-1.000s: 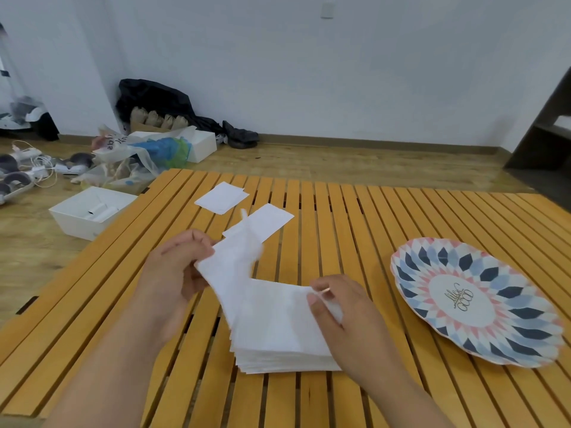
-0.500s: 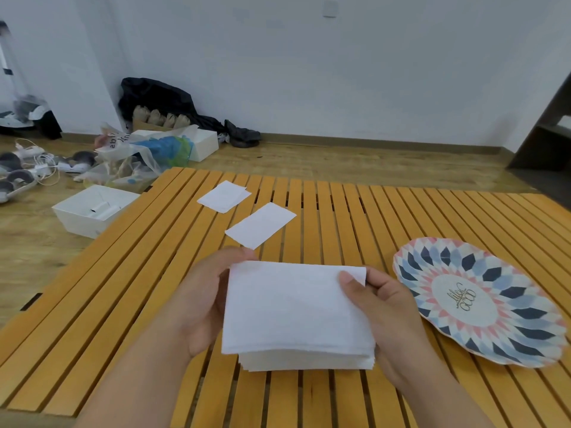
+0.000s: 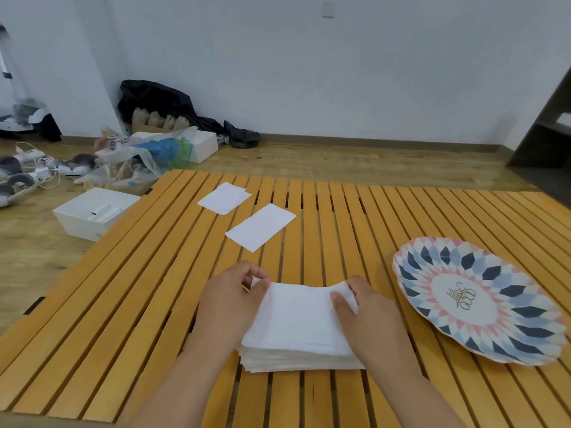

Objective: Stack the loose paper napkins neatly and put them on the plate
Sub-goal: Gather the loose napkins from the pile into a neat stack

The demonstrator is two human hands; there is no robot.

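Head cam shows the stack of napkins (image 3: 296, 329) sitting on the tabletop (image 3: 154, 288) right in front of the person, a bit left of the plate (image 3: 482, 301), which has nothing on it yet. Left hand (image 3: 231, 301) has its fingers (image 3: 259, 279) curled onto the far left corner, pinching the top sheets. Right hand (image 3: 367, 316) wraps the right edge with the thumb on top. So both are gripping the pile, not hovering. Nearer loose napkin (image 3: 261, 227) and farther loose napkin (image 3: 224, 198) lie well apart from the pile, further up the slats.

What I'd worry about: the top sheets are bowed up between the two hands, so squeezing inward any more probably creases them. The near edge looks fanned out, not flush, so lifting by the sides alone could let lower sheets slide out or drop. Corners could also snag in the slat gaps. And going to the plate now would leave those two behind.
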